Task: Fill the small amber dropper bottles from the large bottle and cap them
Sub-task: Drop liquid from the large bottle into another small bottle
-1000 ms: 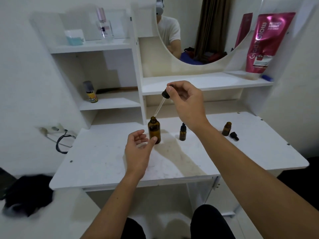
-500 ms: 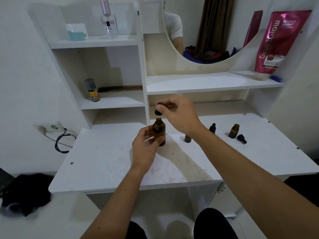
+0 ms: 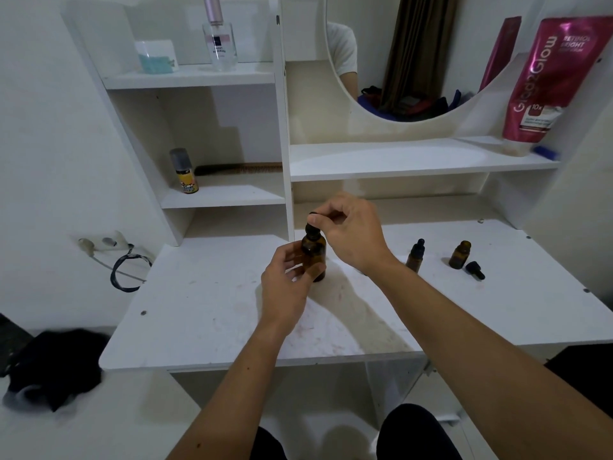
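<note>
The large amber bottle [image 3: 314, 252] stands upright on the white table [image 3: 205, 310]. My left hand [image 3: 288, 287] grips its body from the near side. My right hand [image 3: 351, 234] pinches the black dropper cap [image 3: 312, 224] that sits on the bottle's neck. To the right stands a small amber bottle with a black dropper cap [image 3: 415, 255]. Further right is an uncapped small amber bottle [image 3: 460, 254], with a loose black dropper cap [image 3: 475, 269] lying beside it.
Shelves rise behind the table: a yellow-labelled can [image 3: 185, 172] and a comb [image 3: 238, 168] on the left shelf, a perfume bottle [image 3: 219, 38] above, a pink pouch [image 3: 544, 78] at right. A cable [image 3: 124, 270] hangs left of the table.
My right hand brought the dropper down from above into the large bottle's neck. My left hand closed around the bottle's body. The camera view shifted, so the small bottles appear further right.
</note>
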Demonstrator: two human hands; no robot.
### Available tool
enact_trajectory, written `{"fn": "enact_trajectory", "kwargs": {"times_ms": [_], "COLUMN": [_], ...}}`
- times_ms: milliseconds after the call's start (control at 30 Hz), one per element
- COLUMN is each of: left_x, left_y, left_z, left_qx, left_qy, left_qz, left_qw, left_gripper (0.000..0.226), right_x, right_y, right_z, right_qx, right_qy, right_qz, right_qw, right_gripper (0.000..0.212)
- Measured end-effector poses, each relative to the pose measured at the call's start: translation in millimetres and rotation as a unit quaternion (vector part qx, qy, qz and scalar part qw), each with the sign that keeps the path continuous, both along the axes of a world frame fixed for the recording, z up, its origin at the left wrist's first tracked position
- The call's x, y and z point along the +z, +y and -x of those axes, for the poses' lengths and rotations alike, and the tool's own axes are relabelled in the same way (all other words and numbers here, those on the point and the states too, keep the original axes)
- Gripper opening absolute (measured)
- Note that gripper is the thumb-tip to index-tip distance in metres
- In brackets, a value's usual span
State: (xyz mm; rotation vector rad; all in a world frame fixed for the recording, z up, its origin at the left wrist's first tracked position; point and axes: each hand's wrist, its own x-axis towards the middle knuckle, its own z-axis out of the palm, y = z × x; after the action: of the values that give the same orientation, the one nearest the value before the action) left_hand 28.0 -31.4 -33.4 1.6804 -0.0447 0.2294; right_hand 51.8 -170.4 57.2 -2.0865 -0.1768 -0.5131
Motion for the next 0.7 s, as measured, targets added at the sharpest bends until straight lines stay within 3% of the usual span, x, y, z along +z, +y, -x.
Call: {"fn": "enact_trajectory", "kwargs": {"times_ms": [433, 700], "left_x": [2.1, 6.8], "left_y": [-2.7, -8.9], "left_z": [4.3, 7.5], "left_qx": [0.004, 0.023], "left_qy": [0.0, 0.015], "left_qz": [-0.033, -0.056], "left_qw": [0.999, 0.998], "left_gripper": [0.046, 0.047], "right_x": [9.2, 41.3], "right_y": [-3.9, -8.8], "right_z": [10.6, 23.1], "right_qx": [0.02, 0.011], "right_qy": [0.019, -0.06], "right_qz": [0.002, -0.082], "right_qw": [1.0, 0.995], "right_gripper": [0.015, 0.014]}}
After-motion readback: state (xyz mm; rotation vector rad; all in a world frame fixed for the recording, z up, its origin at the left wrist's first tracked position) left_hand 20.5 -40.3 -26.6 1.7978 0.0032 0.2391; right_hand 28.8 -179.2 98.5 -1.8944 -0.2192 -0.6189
